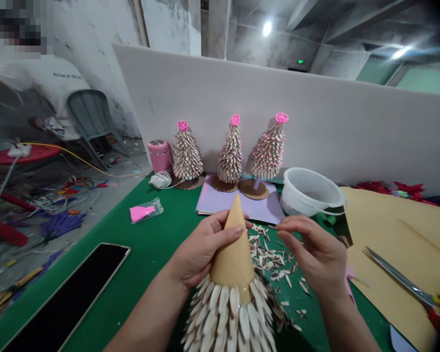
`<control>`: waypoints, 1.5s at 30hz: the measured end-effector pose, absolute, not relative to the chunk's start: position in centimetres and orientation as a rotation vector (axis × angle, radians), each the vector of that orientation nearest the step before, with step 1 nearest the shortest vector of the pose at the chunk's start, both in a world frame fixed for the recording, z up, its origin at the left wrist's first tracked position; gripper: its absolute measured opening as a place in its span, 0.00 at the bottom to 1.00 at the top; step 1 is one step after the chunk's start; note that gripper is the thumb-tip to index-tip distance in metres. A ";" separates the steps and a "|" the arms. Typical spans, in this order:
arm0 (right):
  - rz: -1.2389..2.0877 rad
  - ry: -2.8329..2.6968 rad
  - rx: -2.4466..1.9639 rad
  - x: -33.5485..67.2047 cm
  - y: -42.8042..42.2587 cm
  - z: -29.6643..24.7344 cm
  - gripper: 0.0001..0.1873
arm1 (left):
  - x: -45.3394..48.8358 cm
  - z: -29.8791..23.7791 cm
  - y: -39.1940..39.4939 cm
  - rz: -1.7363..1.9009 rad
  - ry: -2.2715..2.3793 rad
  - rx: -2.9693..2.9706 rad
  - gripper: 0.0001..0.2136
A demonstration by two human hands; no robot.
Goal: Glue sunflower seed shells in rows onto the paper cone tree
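Observation:
My left hand (pixel 209 244) is wrapped round the upper part of a tan paper cone (pixel 231 264), its tip pointing up. Overlapping rows of pale sunflower seed shells (pixel 225 318) cover the cone's lower part, and a glossy glue-like patch shows at the top row's edge. To the right, my right hand (pixel 313 254) pinches a small sliver, which looks like a seed shell (pixel 273 226), between thumb and fingertips, apart from the cone. Loose seed shells (pixel 269 256) lie scattered on the green table between the two hands.
Three shell-covered trees (pixel 187 154) with pink tops stand at the back on cardboard discs. A white bucket (pixel 311 190) stands right of them. Scissors (pixel 399 278) lie on tan paper at right; a phone (pixel 69 293) lies at left. Someone sits near a grey chair (pixel 91 115).

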State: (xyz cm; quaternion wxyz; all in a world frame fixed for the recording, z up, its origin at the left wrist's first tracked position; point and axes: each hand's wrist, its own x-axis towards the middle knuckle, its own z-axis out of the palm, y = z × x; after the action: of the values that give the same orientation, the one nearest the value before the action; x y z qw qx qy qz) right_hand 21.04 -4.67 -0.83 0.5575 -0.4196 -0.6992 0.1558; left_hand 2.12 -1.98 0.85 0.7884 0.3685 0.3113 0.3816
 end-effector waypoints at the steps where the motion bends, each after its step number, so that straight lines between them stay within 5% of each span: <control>1: 0.367 -1.669 -0.986 20.8 -5.3 -0.6 0.11 | 2.0 0.8 -1.8 0.861 0.701 0.802 0.12; 13: 0.095 -2.109 -0.818 18.2 -7.4 -0.8 0.15 | 0.5 0.9 -1.2 1.031 0.831 0.884 0.13; 19: -0.021 -2.076 -0.744 17.9 -7.2 -0.8 0.07 | 0.8 0.9 -1.2 1.033 0.850 0.896 0.13; 45: 0.012 -2.163 -0.777 17.6 -7.2 -1.7 0.08 | 0.9 0.9 -1.5 1.037 0.887 0.900 0.13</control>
State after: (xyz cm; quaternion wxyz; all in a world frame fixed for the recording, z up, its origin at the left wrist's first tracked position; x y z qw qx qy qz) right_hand 17.59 -7.24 -1.72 0.4091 -0.3086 -0.8587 0.0048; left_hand 0.89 -1.46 0.88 0.6842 0.4015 0.3955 0.4628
